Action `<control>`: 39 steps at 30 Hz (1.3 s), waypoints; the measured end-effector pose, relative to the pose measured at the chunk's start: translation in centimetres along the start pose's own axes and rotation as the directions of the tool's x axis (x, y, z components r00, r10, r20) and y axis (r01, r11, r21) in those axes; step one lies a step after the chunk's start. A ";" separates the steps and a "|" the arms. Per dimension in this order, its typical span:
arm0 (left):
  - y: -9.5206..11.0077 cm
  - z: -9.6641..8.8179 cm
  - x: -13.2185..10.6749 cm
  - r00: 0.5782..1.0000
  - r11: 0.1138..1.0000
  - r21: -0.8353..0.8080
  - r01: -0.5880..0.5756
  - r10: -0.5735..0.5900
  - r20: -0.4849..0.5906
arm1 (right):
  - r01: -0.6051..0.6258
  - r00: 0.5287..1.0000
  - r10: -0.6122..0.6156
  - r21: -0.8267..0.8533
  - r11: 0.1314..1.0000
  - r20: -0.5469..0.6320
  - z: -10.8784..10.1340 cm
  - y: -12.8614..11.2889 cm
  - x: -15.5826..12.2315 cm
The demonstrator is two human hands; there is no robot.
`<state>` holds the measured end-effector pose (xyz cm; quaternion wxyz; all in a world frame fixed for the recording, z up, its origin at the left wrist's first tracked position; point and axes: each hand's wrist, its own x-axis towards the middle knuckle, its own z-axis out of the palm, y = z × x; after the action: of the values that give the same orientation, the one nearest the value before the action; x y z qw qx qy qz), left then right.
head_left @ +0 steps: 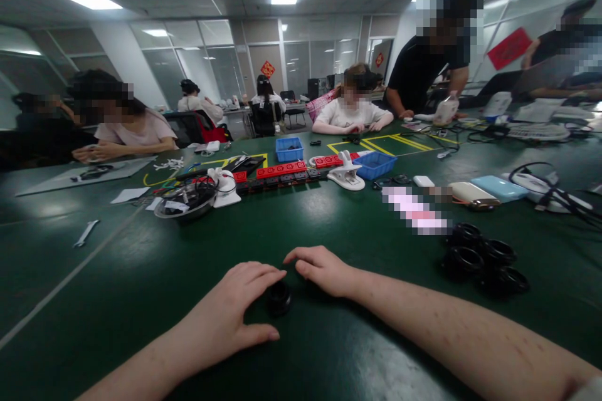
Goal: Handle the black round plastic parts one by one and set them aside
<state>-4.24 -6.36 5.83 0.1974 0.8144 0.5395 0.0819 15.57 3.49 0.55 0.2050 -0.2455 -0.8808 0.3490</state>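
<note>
A small black ring-shaped part [280, 298] with a round opening sits on the green table [164, 301] in front of me. My left hand [247, 301] is just left of it, thumb and fingers spread apart on either side, holding nothing; whether a fingertip touches the part I cannot tell. Beyond the part and to its right, my right hand [322, 269] rests low over the table. Its fingers are loosely bent, with thumb and index apart and nothing visible between them. Several similar black ring-shaped parts [463, 261] stand clustered to the right, beyond my right forearm.
At the left lies a wrench [86, 233]. Farther back are a metal bowl [185, 208] of small items, a red-and-black power strip [282, 169], white clamps [347, 175] and a blue bin [375, 165]. A light-blue box [499, 188] and cables lie right. Other people work around the table.
</note>
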 end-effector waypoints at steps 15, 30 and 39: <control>2.8 -0.3 0.9 0.998 0.999 -0.024 0.047 -0.045 0.051 | -0.002 0.996 0.019 -0.190 0.982 0.086 -0.1 -1.2 -0.3; -7.6 0.6 -7.5 0.946 0.957 0.074 0.282 -0.265 -0.185 | 0.056 0.993 -0.025 -0.268 0.962 0.118 -0.1 -0.9 -0.3; -15.4 -2.5 -8.0 0.816 0.837 0.102 0.537 -0.485 -0.316 | 0.050 0.995 -0.020 -0.307 0.951 0.102 0.3 -1.1 -0.4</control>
<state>-21.37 -7.81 2.45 0.0575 0.6339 0.7662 0.0878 15.40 2.45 1.06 0.1272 -0.2415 -0.9377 0.2149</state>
